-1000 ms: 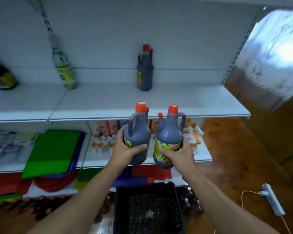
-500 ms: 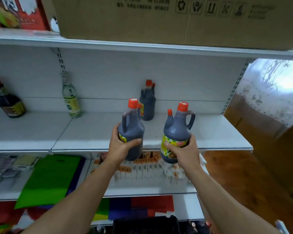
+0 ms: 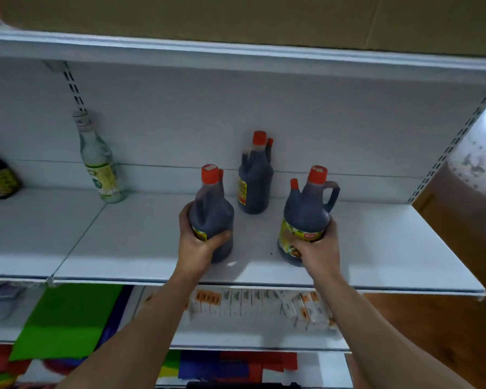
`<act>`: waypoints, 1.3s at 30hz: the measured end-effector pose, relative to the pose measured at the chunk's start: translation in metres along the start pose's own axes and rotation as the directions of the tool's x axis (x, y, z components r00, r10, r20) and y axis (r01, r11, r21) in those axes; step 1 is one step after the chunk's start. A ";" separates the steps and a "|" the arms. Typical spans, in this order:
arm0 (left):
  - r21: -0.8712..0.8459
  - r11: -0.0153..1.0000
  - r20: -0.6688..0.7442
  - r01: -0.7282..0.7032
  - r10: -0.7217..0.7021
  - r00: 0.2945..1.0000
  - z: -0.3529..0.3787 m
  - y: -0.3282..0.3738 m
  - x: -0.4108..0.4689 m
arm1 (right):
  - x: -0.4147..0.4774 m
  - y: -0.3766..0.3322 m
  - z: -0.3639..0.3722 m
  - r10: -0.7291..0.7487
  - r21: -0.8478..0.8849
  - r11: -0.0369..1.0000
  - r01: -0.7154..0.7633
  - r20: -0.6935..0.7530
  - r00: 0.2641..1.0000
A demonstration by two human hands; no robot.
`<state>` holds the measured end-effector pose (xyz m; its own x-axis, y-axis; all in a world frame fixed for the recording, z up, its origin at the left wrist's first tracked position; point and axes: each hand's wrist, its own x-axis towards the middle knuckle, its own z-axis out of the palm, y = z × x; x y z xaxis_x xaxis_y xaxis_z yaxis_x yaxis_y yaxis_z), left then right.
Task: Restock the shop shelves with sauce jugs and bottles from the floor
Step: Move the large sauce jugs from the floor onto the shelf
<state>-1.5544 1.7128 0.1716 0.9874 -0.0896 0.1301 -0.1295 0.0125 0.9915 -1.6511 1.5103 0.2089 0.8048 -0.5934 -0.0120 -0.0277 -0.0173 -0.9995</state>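
one jug [image 3: 254,178] stands on the shelf [image 3: 376,242] already, and the left hand [image 3: 198,245] and right hand [image 3: 316,249] each grip another jug, apparently just landing there.

left jug [image 3: 212,209]: went from in front of the lower shelves, above the black crate, up and forward onto the middle shelf [image 3: 124,242]; its base came down to the board, though contact could not be told.
right jug [image 3: 306,211]: made the same rise and ended low over the same board, further right.
gap between jugs: they were side by side and touching a second ago, then spread apart, so the jug standing at the back [image 3: 254,181] showed between them.
hands: left hand [image 3: 199,248] and right hand [image 3: 317,248] reached forward past the shelf edge.
view: tilted upward; the crate and floor dropped out, and a cardboard box [image 3: 236,18] filled the top.
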 end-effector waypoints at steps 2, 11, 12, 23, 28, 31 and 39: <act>0.009 1.000 0.014 -0.016 0.015 1.000 0.007 -0.001 0.015 | 0.013 0.000 0.006 -0.009 0.009 1.000 0.009 0.007 1.000; 0.027 0.995 0.035 -0.100 0.099 0.994 0.024 -0.017 0.077 | 0.072 0.006 0.029 -0.069 0.038 0.997 0.068 0.043 0.997; 0.025 0.994 0.031 -0.108 0.107 0.994 0.025 -0.019 0.082 | 0.076 0.008 0.030 -0.076 0.045 0.996 0.074 0.040 0.996; 0.066 0.992 0.021 -0.108 0.107 0.994 0.041 -0.031 0.122 | 0.114 0.006 0.045 -0.116 0.105 0.988 0.111 0.039 0.993; 0.095 0.995 0.065 -0.044 0.038 0.997 0.041 -0.031 0.131 | 0.121 0.007 0.047 -0.126 0.109 0.987 0.120 0.051 0.991; 0.209 0.978 0.010 -0.021 0.019 1.000 0.040 -0.031 0.136 | 0.124 0.008 0.049 -0.105 0.143 0.985 0.094 0.072 0.992; 0.303 0.952 0.007 0.038 -0.042 0.999 0.040 -0.032 0.144 | 0.141 0.020 0.048 -0.127 0.096 0.988 0.120 0.073 0.989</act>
<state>-1.4117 1.6599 0.1591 0.9913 -0.0970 0.0887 -0.1136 -0.2931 0.9493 -1.5095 1.4652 0.1853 0.8429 -0.5261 0.1130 0.1260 -0.0111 -0.9920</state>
